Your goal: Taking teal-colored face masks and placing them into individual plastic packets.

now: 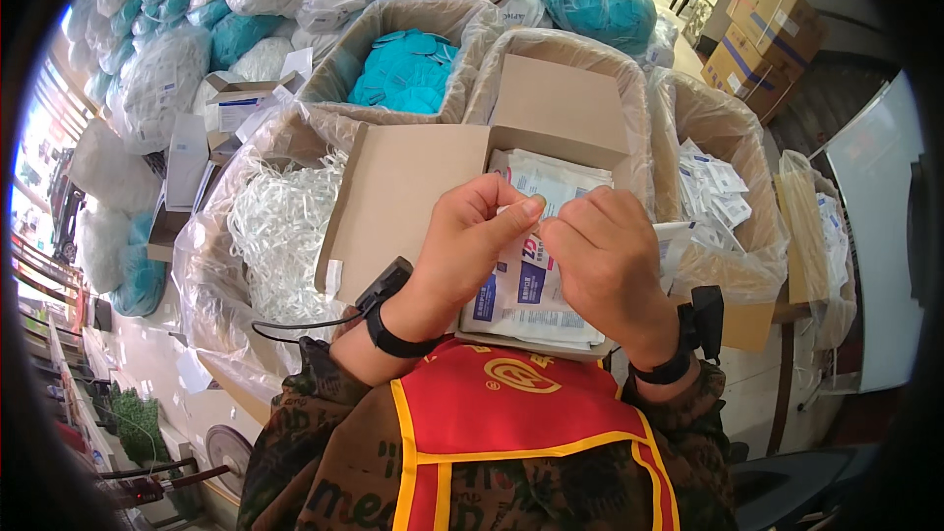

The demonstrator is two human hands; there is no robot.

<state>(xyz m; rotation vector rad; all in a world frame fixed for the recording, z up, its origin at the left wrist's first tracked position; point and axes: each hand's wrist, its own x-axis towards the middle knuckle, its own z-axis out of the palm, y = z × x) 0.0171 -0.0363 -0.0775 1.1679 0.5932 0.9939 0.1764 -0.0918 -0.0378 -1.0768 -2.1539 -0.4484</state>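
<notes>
My left hand [482, 228] and my right hand [605, 261] meet above an open cardboard box [413, 177], thumbs and fingers pinched together. Between them they grip the upper edge of a white printed packet [526, 270]; the fingers partly hide it. Flat white packets [551, 175] with blue and red print fill the box beneath. A pale flap [677, 234] sticks out beside my right hand; I cannot tell what it belongs to.
Plastic-lined cartons surround the box: one with white straps [285, 246], one with teal fabric pieces [405, 69], one with white packets [710, 182]. Stuffed bags [590, 0] pile up behind. Stacked brown cartons [762, 34] stand far right, and empty small boxes [187, 162] at left.
</notes>
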